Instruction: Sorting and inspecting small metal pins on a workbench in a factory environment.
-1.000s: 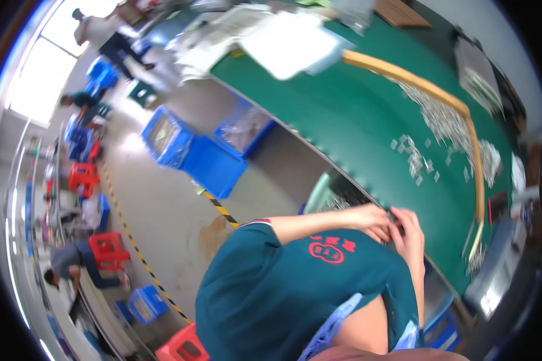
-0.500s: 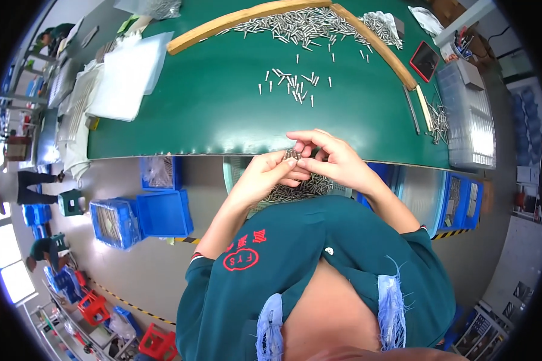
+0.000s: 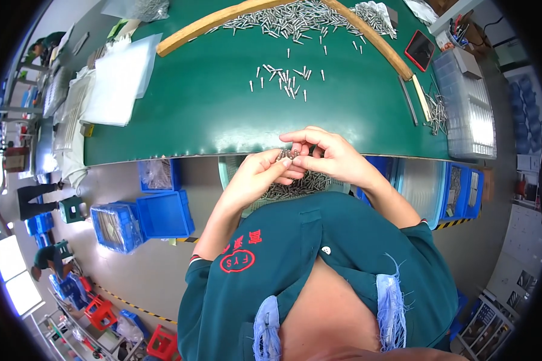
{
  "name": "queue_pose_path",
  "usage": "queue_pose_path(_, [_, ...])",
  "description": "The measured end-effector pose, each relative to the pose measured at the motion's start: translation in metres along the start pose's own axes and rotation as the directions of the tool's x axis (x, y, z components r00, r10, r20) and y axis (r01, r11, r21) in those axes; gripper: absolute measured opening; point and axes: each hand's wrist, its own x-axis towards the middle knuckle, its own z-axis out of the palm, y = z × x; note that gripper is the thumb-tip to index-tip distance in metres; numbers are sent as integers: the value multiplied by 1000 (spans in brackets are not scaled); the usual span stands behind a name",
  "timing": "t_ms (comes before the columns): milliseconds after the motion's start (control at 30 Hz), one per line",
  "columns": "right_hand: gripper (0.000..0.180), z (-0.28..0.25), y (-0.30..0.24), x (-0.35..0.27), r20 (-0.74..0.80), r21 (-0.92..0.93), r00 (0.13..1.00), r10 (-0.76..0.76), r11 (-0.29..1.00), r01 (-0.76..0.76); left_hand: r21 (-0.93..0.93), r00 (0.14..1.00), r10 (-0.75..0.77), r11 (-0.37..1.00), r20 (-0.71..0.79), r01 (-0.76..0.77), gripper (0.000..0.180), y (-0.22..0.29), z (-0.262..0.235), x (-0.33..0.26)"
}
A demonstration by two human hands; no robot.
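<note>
Above the table's front edge, my two hands meet in front of my chest. My left hand (image 3: 250, 179) is closed round several small metal pins (image 3: 288, 154), which stick up between thumb and fingers. My right hand (image 3: 337, 157) comes in from the right, its thumb and fingertips bent onto the same pins and its index finger arched over them. Right below is a pale green basket (image 3: 224, 173) holding many darker metal pieces (image 3: 307, 185). A loose group of silvery pins (image 3: 285, 81) lies on the green table (image 3: 193, 114) beyond my hands.
Two wooden strips (image 3: 208, 27) bound a big heap of pins (image 3: 295, 21) at the back. White sheets (image 3: 117, 90) lie at left. A red-edged phone (image 3: 420, 50), thin metal rods (image 3: 435, 111) and clear plastic trays (image 3: 464, 108) are at right. Blue bins (image 3: 165, 215) stand on the floor.
The view has shifted slightly, so the table things sit a little farther left and higher. Both hands keep together at the pins, with small finger movements only.
</note>
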Motion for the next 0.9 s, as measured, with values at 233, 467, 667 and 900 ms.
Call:
queue_pose_path(233, [30, -3, 2, 2, 52, -52, 999, 5, 999, -2, -30, 998, -33, 999, 62, 35, 30, -2, -5, 1])
queue_pose_path(467, [30, -4, 4, 1, 61, -34, 998, 34, 999, -32, -83, 995, -57, 994, 77, 64, 33, -4, -5, 2])
queue_pose_path(667, [32, -5, 3, 2, 79, 22, 994, 71, 997, -73, -145, 990, -81, 985, 112, 97, 34, -7, -7, 3])
queue_pose_path(900, [32, -6, 4, 2, 105, 89, 991, 81, 992, -91, -128, 991, -81, 987, 106, 95, 33, -4, -6, 2])
